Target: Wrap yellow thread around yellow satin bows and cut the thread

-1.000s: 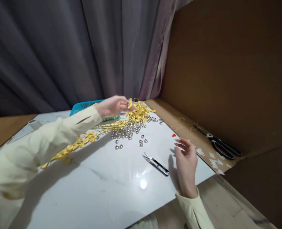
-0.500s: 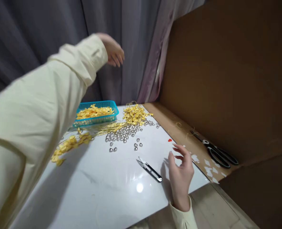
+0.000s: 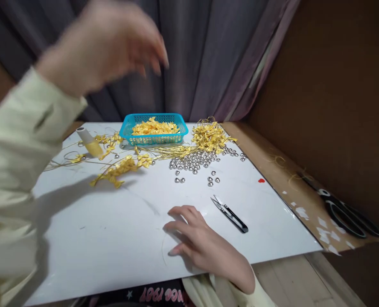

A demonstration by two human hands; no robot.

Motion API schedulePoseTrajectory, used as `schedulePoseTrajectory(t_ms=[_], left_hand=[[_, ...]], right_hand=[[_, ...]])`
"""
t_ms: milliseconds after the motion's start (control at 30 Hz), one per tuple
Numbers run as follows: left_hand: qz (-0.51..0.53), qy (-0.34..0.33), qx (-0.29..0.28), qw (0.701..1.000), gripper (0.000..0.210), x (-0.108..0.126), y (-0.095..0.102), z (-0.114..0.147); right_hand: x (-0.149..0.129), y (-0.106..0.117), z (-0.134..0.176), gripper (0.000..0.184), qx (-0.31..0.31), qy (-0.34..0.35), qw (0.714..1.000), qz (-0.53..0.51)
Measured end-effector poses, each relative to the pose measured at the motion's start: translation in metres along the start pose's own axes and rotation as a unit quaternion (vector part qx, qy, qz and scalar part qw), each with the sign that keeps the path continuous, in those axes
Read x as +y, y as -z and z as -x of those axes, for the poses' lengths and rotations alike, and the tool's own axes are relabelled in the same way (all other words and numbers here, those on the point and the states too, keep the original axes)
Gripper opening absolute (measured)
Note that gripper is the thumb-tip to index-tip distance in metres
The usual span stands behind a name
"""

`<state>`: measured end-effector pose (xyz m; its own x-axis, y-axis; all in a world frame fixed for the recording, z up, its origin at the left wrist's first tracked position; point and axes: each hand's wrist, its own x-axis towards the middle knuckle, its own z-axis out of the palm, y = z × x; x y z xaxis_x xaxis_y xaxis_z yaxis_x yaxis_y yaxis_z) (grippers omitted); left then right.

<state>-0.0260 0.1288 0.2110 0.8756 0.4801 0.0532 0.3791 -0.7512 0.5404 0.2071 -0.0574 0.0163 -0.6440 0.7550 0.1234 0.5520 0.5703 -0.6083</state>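
My left hand (image 3: 112, 47) is raised high at the upper left, above the table and in front of the curtain. Its fingers bend downward but are smeared by motion, and whether anything thin is between them does not show. My right hand (image 3: 199, 238) is low over the front of the white table (image 3: 112, 256), fingers apart and holding nothing visible. Close to its fingertips lies a fine thread (image 3: 163, 251). To its right rest thread snips (image 3: 230, 214) with their blades apart. A sprig of yellow ribbon-like flowers (image 3: 119, 170) lies farther back.
Silver beads (image 3: 194, 161) lie scattered behind the snips. A blue basket (image 3: 154, 140) holds yellow pieces, beside a yellow bunch (image 3: 210, 135). A small bottle (image 3: 90, 143) tilts at the back left. Black-handled scissors (image 3: 346, 213) and paper scraps (image 3: 324, 232) lie on cardboard at the right.
My right hand has moved left from beyond the snips, across to the front middle of the table. My left hand appears closer and larger. The whole view has turned left.
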Motion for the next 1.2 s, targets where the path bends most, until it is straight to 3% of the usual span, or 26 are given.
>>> schedulePoseTrajectory(t_ms=[67, 100, 133, 200, 267, 367, 500, 700, 867, 1000, 1200], left_hand=[[-0.059, -0.02, 0.018, 0.998, 0.052, 0.0, -0.07, 0.023], [-0.089, -0.042, -0.003, 0.995, 0.039, 0.002, -0.101, 0.034], [-0.108, -0.065, -0.039, 0.991, 0.039, 0.004, -0.129, 0.045], [-0.115, -0.088, -0.105, 0.984, 0.044, 0.005, -0.168, 0.064], [-0.096, -0.059, -0.11, 0.987, 0.053, 0.003, -0.188, 0.076], [-0.08, -0.06, -0.109, 0.989, 0.068, -0.002, -0.202, 0.083], [-0.062, -0.125, -0.127, 0.982, 0.077, 0.003, -0.225, 0.084], [-0.131, -0.136, -0.074, 0.979, 0.075, 0.011, -0.243, 0.084], [-0.172, -0.149, -0.038, 0.973, 0.065, 0.011, -0.244, 0.085], [-0.16, -0.139, -0.018, 0.977, 0.06, 0.011, -0.246, 0.084], [-0.15, -0.121, -0.03, 0.981, 0.069, 0.009, -0.246, 0.083]], right_hand=[[-0.004, -0.002, 0.009, 0.043, -0.021, 0.002, 0.999, 0.033], [-0.006, -0.004, 0.014, 0.049, -0.032, 0.003, 0.998, 0.055], [-0.008, -0.007, 0.017, 0.056, -0.041, 0.004, 0.996, 0.076], [-0.012, -0.014, 0.022, 0.063, -0.05, 0.011, 0.992, 0.114], [-0.014, -0.02, 0.027, 0.065, -0.047, 0.024, 0.987, 0.149], [-0.013, -0.03, 0.036, 0.061, -0.014, 0.053, 0.978, 0.199], [-0.012, -0.045, 0.051, 0.035, 0.085, 0.076, 0.965, 0.235], [-0.014, -0.054, 0.064, 0.036, 0.188, 0.065, 0.968, 0.154], [-0.017, -0.046, 0.063, 0.036, 0.198, -0.011, 0.969, 0.148], [-0.019, -0.045, 0.059, 0.03, 0.185, 0.012, 0.966, 0.183], [-0.017, -0.049, 0.061, 0.028, 0.216, 0.03, 0.963, 0.156]])
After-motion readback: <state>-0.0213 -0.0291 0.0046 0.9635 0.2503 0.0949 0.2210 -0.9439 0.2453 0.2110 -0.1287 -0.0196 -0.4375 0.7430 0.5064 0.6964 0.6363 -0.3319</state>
